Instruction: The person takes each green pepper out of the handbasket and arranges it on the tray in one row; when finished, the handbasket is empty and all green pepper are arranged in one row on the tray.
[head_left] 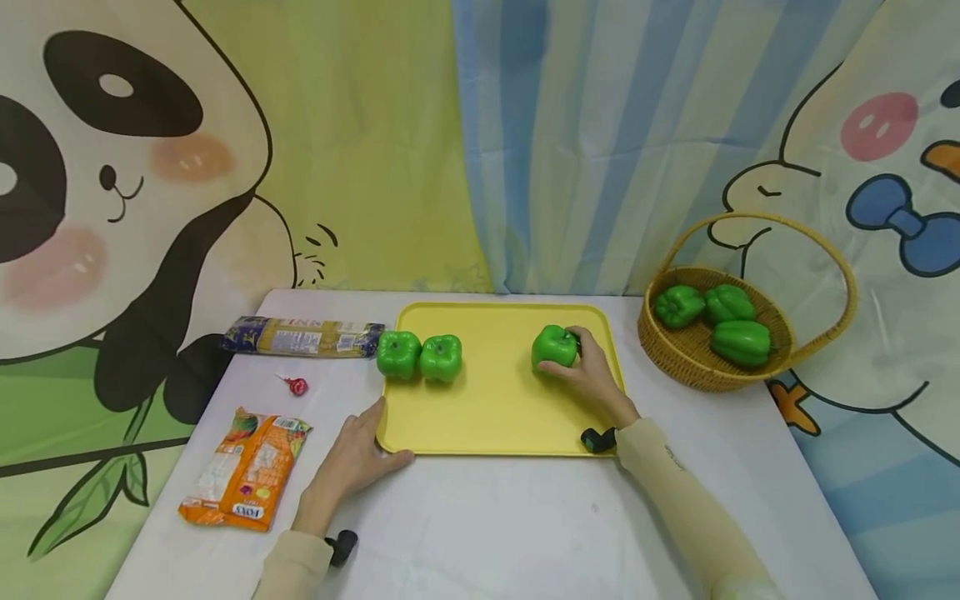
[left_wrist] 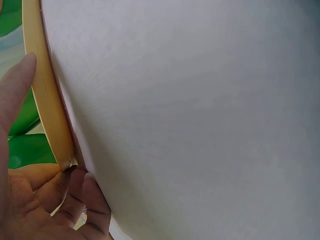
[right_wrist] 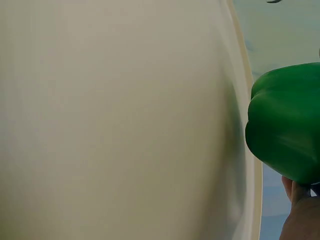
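My right hand [head_left: 594, 379] grips a green bell pepper [head_left: 553, 347] between thumb and fingers, over the right part of the yellow tray [head_left: 495, 417]. In the right wrist view this pepper [right_wrist: 287, 122] shows large above the tray surface, with most of the hand cut off by the frame. At the tray's near left corner, my left hand [head_left: 354, 454] holds the edge, thumb along the front side. The left wrist view shows its bent fingers [left_wrist: 95, 205] at the tray rim [left_wrist: 42, 95]. Two more bell peppers, one [head_left: 398, 355] beside the other [head_left: 441, 358], stand on the tray's left side.
A wicker basket [head_left: 678, 367] with a tall handle and three green peppers stands at the right. Along the left lie a long pasta packet [head_left: 307, 337], a red lollipop [head_left: 297, 386] and an orange snack bag [head_left: 251, 471]. A printed curtain [head_left: 375, 167] hangs behind the white table [head_left: 510, 533].
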